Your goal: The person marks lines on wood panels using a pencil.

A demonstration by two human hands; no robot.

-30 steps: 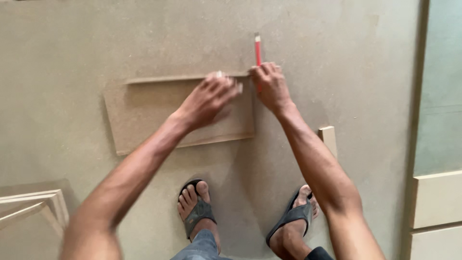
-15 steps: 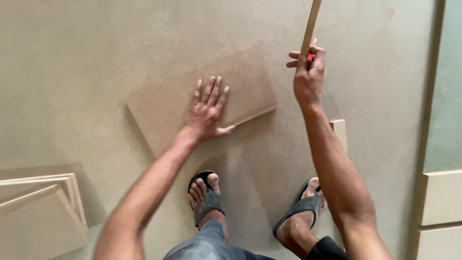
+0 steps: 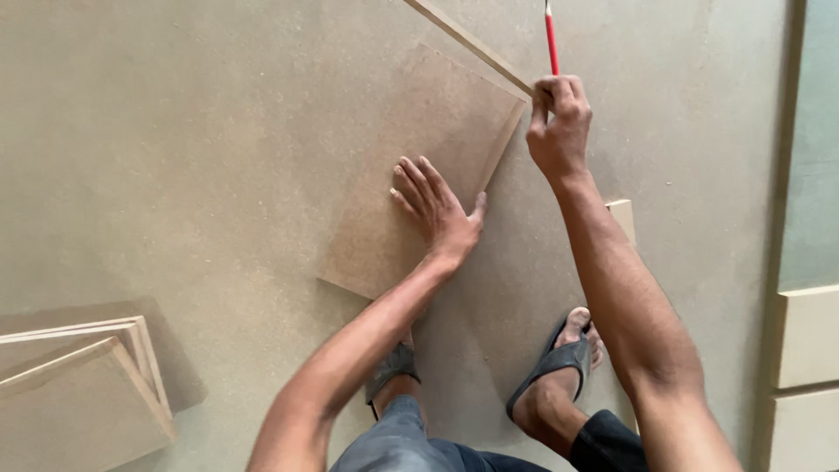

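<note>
A rectangular panel (image 3: pixel 419 166) of brown fibreboard lies flat on a much larger sheet (image 3: pixel 175 131) of the same matt, slightly dusty material, turned so that one corner points up toward the top right. The left hand (image 3: pixel 437 210) rests palm down on the panel's lower right part, fingers spread and flat, gripping nothing, the thumb reaching toward the panel's right edge. The right hand (image 3: pixel 558 122) is just beside the panel's upper right corner, fingers curled tight around a thin wooden strip (image 3: pixel 468 42) and a red pencil (image 3: pixel 551 39). The strip is pale, narrow and straight-edged; it runs diagonally up and left from the fist, just above the panel's upper edge, and whether it touches the panel cannot be told. The pencil stands up out of the fist toward the top of the view, with a light tip. At the lower left a stack of similar boards (image 3: pixel 79 393) lies with its pale cut edges showing, fanned a little. A small pale offcut (image 3: pixel 622 218) shows behind the right forearm. At the right edge, cream-coloured panels (image 3: pixel 804 336) sit beside a greenish surface. The person's feet stand on the large sheet in dark grey sandals (image 3: pixel 559 363), the left one mostly hidden by the left forearm.
</note>
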